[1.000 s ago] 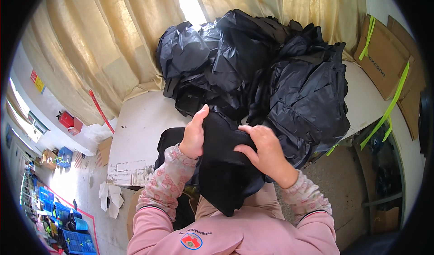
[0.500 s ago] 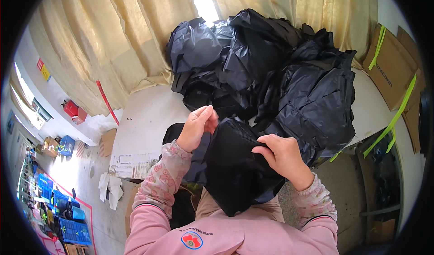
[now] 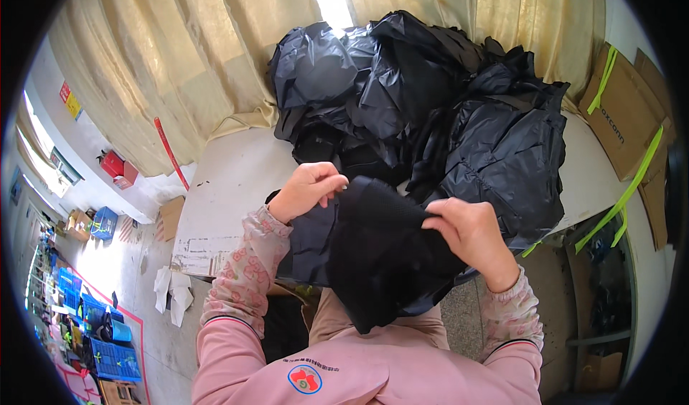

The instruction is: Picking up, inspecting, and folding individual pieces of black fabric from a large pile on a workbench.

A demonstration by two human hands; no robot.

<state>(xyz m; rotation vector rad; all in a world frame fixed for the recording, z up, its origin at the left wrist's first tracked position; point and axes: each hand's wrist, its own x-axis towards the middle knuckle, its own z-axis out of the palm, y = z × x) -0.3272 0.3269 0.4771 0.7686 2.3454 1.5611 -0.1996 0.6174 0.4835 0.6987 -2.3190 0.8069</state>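
Observation:
A black fabric piece (image 3: 391, 258), with a fine mesh look along its upper right edge, hangs in front of my body over my lap. My right hand (image 3: 470, 236) is closed on that upper right edge, thumb and fingers pinching it. Beside its top left corner, my left hand (image 3: 312, 189) is closed with thumb and fingertips together. Whether those fingertips hold a thread, the cloth's corner or nothing is too small to make out. Partly under the fabric, another dark piece (image 3: 310, 225) lies at the table's near edge.
A large heap of crumpled black sheet material (image 3: 402, 96) covers the far middle and right of the white table (image 3: 230, 161). Beige curtains (image 3: 194, 60) hang behind it. Flattened cardboard (image 3: 623, 118) with yellow-green straps leans at right. Blue crates (image 3: 115, 358) stand on the floor at left.
My right hand has moved slightly right with the fabric's edge, and the piece is spread a little wider. My left hand has shifted slightly up, its fingertips still together near the top corner.

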